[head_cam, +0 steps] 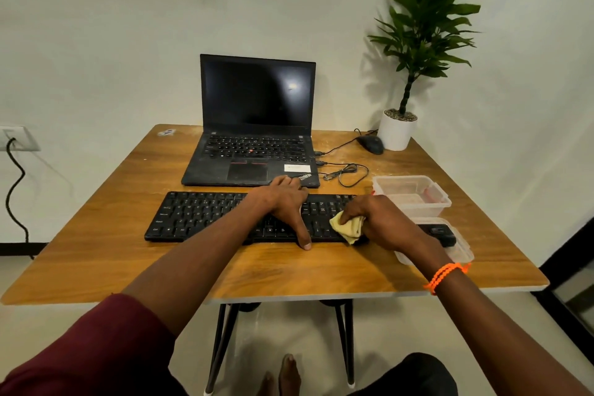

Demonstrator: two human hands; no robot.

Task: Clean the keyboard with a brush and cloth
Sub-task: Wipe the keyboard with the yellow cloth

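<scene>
Bare feet show lowest in view, below the wooden table on which everything else sits. With the black keyboard as landmark, lying flat near the table's front edge: left of it, off the table, a wall socket holds a dark cable. On its middle, the left hand lies spread, fingers at the far edge and thumb over the near edge, steadying it. Behind it stands an open laptop, screen dark. At its right end, the right hand bunches a yellow cloth in curled fingers, pressing it onto the keys. Just right of the keyboard sit two clear plastic containers; the nearer holds a dark object, possibly the brush, though I cannot tell. A mouse and potted plant stand behind them. A hard wipe could slide the keyboard toward the laptop or knock the containers.
</scene>
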